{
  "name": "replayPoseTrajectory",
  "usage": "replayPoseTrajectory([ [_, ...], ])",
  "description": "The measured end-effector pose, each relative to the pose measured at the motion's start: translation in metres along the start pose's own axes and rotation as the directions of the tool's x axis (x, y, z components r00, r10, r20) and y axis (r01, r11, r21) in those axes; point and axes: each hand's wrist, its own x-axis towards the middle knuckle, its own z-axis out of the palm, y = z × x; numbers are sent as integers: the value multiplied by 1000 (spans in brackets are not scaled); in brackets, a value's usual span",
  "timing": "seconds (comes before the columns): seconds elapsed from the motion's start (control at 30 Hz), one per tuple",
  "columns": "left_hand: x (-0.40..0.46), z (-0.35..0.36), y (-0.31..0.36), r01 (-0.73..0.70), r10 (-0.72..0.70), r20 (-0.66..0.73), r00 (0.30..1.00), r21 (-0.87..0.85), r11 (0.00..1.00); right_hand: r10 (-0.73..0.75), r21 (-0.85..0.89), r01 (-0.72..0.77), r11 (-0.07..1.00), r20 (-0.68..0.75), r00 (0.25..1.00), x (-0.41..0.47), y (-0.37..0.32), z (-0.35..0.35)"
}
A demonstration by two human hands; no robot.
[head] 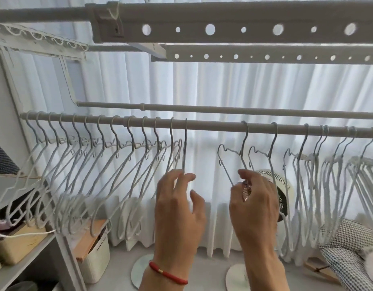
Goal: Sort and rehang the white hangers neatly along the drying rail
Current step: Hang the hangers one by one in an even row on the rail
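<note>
Presently, the drying rail (213, 124) carries white hangers in two groups: an evenly spaced row (97, 164) along its left part and a crowded bunch (328, 175) along its right. Below the rail's bare middle, my left hand (178, 208) pinches the end hanger (185, 148) of the row; my right hand (255, 204) grips the next hanger (234, 156) over.

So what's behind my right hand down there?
Behind the right hand stands a white fan; only part of its round grille shows past the knuckles. Behind it hangs the white curtain. The hand covers the fan's middle and stem.
</note>
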Motion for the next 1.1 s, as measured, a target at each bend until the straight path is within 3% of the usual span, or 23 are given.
replayPoseTrajectory([
  [0.07,-3,16,18,43,-28,98,995,-155,987,32,-118,-28,993,35,999,11,15,-13],
  [0.13,-9,36,31,162,-99,243,965,-254,953,94,-225,-53,973,178,980,17,29,-20],
  [0.23,-16,65,39,306,-184,387,904,-281,910,157,-307,-40,951,363,918,19,42,-22],
  [0.37,-18,81,39,423,-281,442,852,-265,866,151,-370,18,929,423,894,28,48,-18],
  [0.67,-35,71,20,613,-395,519,758,-358,705,90,40,-128,991,509,856,24,47,9],
  [1.1,-36,44,-6,551,-401,431,808,-315,773,62,130,-147,981,503,862,6,20,48],
])
